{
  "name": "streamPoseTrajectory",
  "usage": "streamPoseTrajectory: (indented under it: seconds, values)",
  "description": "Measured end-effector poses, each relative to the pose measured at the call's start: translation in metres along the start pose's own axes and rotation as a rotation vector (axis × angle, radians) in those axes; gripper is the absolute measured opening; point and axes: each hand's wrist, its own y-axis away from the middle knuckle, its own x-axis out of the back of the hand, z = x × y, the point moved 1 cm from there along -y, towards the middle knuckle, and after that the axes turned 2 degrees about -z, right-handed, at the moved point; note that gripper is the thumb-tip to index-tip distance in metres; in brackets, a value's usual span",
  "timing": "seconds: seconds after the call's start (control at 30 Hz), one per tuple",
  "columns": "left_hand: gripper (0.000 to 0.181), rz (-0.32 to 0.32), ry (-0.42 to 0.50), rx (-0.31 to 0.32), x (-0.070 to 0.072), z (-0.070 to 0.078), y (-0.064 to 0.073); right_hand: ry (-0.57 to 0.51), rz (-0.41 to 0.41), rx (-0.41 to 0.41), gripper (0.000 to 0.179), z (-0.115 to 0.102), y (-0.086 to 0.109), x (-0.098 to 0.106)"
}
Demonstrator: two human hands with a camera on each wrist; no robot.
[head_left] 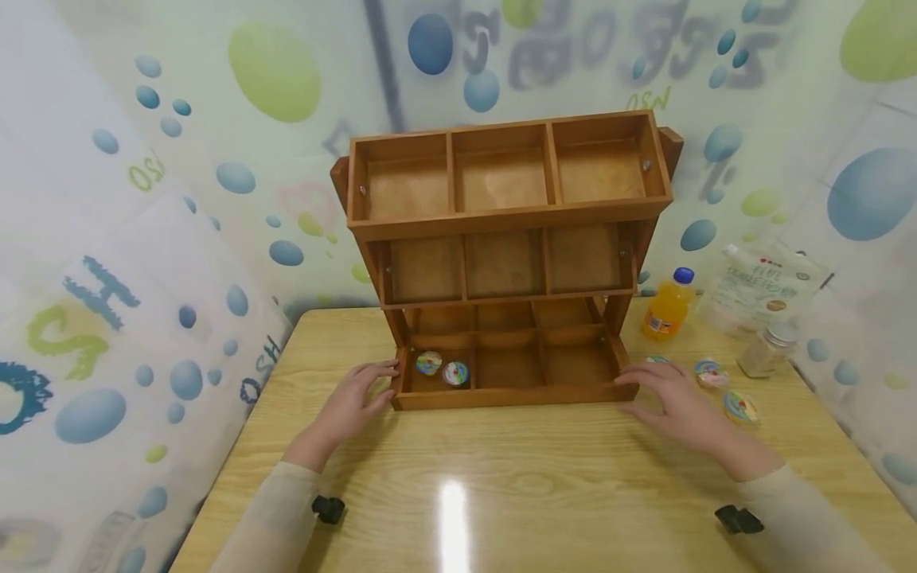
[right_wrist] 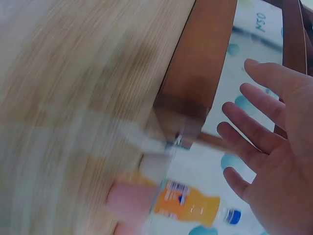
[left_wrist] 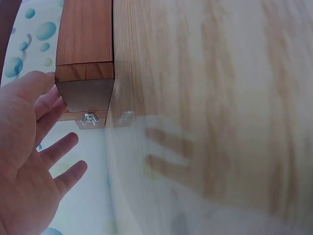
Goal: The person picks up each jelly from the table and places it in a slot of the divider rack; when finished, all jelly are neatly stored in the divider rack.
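A brown wooden three-tier rack (head_left: 505, 396) stands on the table, each tier split into compartments. Two small lidded cups (head_left: 455, 373) lie in the bottom tier's left compartment. My left hand (head_left: 353, 404) is at the left end of that tier; in the left wrist view its thumb and index finger touch the rack's corner (left_wrist: 84, 71), the other fingers spread loosely. At the opposite end is my right hand (head_left: 677, 406), fingers loosely extended. In the right wrist view this hand (right_wrist: 279, 132) holds nothing, and whether it touches the rack (right_wrist: 198, 63) I cannot tell.
Right of the rack are an orange drink bottle (head_left: 668, 306) with a blue cap, a glass jar (head_left: 769, 350), a white pouch (head_left: 762, 282) and several small lidded cups (head_left: 741, 407). Patterned sheeting (head_left: 286, 183) rises behind the wooden table (head_left: 544, 485).
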Motion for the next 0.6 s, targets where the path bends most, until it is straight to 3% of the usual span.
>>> streamPoseTrajectory:
  seconds: [0.2,0.43,0.6]
  values:
    - [0.034,-0.017,0.003,0.024,0.000,0.001,0.000,0.009,0.034,-0.031,0.045,0.015,0.017,0.015]
    - [0.034,0.004,-0.006,-0.002,-0.002,0.001,0.001,0.126,0.011,-0.054,0.042,0.037,0.037,0.024]
    - [0.034,-0.010,0.003,0.012,0.000,0.001,0.002,0.115,-0.005,-0.098,0.047,0.052,0.050,0.031]
